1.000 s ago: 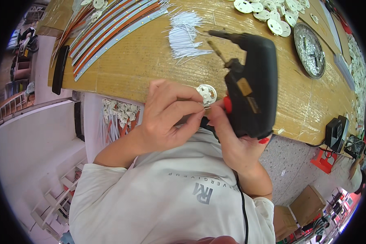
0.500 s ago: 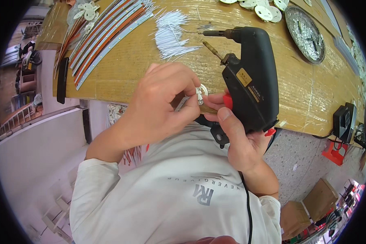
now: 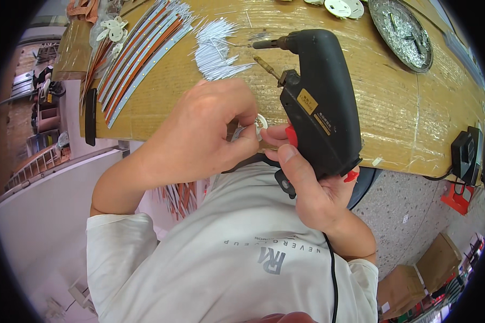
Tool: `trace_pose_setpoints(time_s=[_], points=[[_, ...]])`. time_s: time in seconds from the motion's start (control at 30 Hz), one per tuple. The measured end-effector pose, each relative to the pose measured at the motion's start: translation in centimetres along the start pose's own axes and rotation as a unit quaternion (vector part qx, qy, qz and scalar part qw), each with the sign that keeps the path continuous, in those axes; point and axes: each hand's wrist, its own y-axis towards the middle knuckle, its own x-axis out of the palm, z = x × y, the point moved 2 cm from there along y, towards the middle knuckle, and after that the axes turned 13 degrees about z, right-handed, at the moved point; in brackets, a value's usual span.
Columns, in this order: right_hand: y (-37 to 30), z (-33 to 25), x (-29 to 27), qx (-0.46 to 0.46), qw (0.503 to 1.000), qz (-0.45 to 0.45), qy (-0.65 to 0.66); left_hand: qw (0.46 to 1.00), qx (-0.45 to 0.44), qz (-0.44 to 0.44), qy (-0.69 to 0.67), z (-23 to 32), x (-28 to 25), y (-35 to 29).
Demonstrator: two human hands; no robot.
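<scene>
My left hand is closed, its thumb and forefinger pinching a small white round plastic part. Much of that part is hidden behind the fingers. In my right hand I grip a black soldering gun with a red trigger and a yellow label. Its brass-coloured tip and the feed nozzle above it point to the upper left, away from the white part. The right thumb and fingertips reach past the handle, close beside the white part; whether they touch it I cannot tell.
White wires lie in a pile beyond my left hand. LED strips and a black bar lie left. White discs and a round metal tray are far right. A black cord hangs over my shirt.
The view has shifted a little. Both hands keep their holds; the white part appears slightly turned and more covered by my left fingers. My left elbow sits further out to the left.
</scene>
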Motion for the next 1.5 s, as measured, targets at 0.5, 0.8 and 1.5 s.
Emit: trace_pose_setpoints(time_s=[0.5,0.8,1.5], points=[[0.4,-2.3,-2.2,-0.002,0.995,0.053,0.087,0.996,-0.039,-0.076,-0.019,0.3,-0.5,1.6],[0.7,-2.5,-4.0,-0.019,0.996,0.059,0.066,0.992,-0.042,-0.114,0.016,0.7,-0.6,2.6],[-2.3,-2.4,-7.1,-0.005,0.995,-0.03,-0.094,0.998,-0.023,-0.064,0.001,1.1,-0.3,1.6]])
